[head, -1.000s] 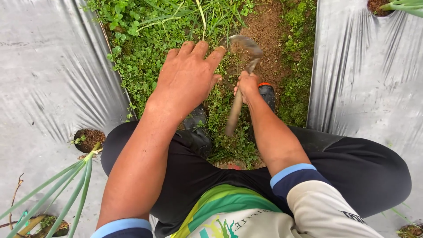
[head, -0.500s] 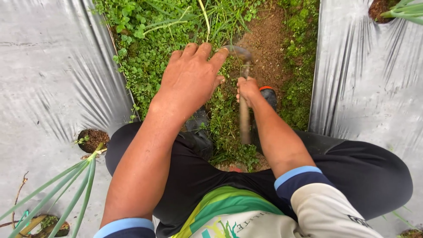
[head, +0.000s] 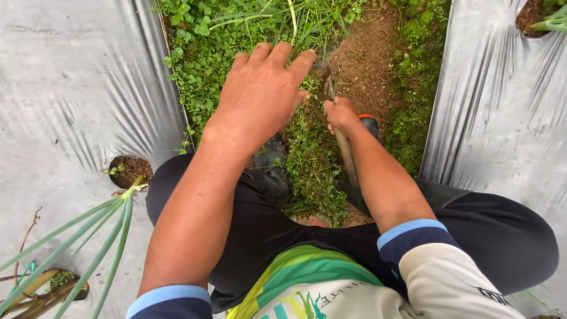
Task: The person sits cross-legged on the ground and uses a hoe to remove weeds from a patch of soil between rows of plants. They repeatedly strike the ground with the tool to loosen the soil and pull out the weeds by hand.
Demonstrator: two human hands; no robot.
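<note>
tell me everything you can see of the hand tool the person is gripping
The hand tool has a worn, pale brown handle that looks like wood, running up from beside the right forearm to the right hand, which is closed around it. Beyond the fist a dull grey metal neck leads forward to the head, blurred and mostly hidden behind the left hand, so its shape cannot be told. It sits low at the edge of the weeds and bare soil.

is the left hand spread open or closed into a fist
Spread open. The left hand reaches palm down over the weeds, fingers extended and slightly apart, gripping nothing visible.
</note>
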